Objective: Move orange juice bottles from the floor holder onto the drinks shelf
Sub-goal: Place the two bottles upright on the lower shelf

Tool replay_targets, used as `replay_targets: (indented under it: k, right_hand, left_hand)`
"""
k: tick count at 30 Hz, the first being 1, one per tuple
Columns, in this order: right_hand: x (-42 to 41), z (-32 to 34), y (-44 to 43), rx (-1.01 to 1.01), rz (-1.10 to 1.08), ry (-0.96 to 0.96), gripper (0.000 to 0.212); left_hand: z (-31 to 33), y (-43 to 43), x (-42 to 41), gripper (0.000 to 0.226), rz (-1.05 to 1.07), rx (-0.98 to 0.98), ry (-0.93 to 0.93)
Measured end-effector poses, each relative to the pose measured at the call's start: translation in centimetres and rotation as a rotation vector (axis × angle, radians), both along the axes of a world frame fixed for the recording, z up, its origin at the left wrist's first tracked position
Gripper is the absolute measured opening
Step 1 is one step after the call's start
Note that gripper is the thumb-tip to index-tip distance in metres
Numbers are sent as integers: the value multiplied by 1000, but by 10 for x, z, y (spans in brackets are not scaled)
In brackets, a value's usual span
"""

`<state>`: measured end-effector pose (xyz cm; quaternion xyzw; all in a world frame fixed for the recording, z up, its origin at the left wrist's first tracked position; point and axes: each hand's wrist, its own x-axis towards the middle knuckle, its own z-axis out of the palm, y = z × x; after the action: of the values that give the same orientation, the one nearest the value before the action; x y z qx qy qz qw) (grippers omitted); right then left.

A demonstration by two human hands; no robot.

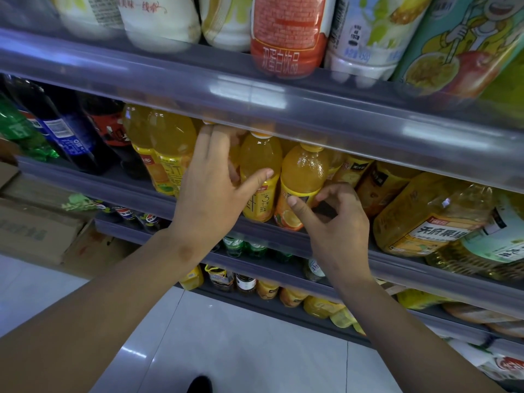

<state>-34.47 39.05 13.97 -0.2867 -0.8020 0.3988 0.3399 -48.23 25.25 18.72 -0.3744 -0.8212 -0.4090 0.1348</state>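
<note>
Two small orange juice bottles stand upright side by side at the front of the drinks shelf (198,194). My left hand (211,182) lies with fingers spread against the bottles. Its thumb rests on the left small bottle (259,157), and its fingertips cover another bottle of which only the cap (208,122) shows. My right hand (336,222) pinches the lower label of the right small bottle (304,171), thumb in front and curled fingers on its right side. The floor holder is out of view.
Two big orange juice bottles (167,143) stand just left of my left hand, with dark cola bottles (65,131) beyond. Large yellow jugs (425,219) crowd the right. The upper shelf's rail (283,109) hangs low over the bottle caps. Cardboard boxes (37,228) sit on the floor at left.
</note>
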Motion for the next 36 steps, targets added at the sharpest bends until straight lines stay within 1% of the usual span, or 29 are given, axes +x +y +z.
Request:
replay_targets:
  k: [2, 4, 5, 8, 9, 11, 14, 17, 21, 22, 25, 28, 33, 36]
  right_hand:
    - [5, 1, 0, -67, 32, -1, 37]
    - [13, 3, 1, -125, 60, 16, 39]
    - [18, 5, 1, -146, 78, 25, 44]
    - [34, 14, 3, -166, 156, 36, 77]
    - [40, 19, 4, -175, 178, 34, 84]
    - [53, 30, 2, -210, 209, 19, 95]
    - [76, 49, -6, -265, 170, -10, 106]
    - [103, 67, -16, -287, 95, -14, 104]
    - [140, 96, -32, -290, -59, 8, 86]
    - [148, 103, -37, -289, -101, 19, 85]
    - [176, 127, -50, -259, -264, 72, 88]
    - [203, 147, -64, -251, -404, 95, 87]
    - [271, 172, -88, -206, -651, 128, 92]
    - [311, 182, -104, -226, -782, 137, 94]
  left_hand:
    - [-1, -5, 3, 38, -35, 29, -69]
    - [-3, -11, 4, 33, -112, 10, -145]
    - [-4, -15, 4, 35, -166, 1, -196]
    - [-2, -25, 4, 42, -346, -47, -417]
    - [0, -27, 4, 47, -397, -79, -467]
    - [3, -31, 7, 60, -456, -133, -522]
    - [12, -29, 20, 74, -552, -183, -578]
    - [25, -20, 36, 81, -641, -208, -570]
    - [49, -1, 63, 79, -812, -247, -551]
    - [55, 4, 71, 80, -855, -252, -544]
    - [81, 20, 96, 85, -988, -264, -522]
    - [105, 38, 121, 89, -1103, -282, -528]
    - [137, 67, 180, 90, -1316, -351, -519]
    - [149, 84, 219, 90, -1435, -368, -512]
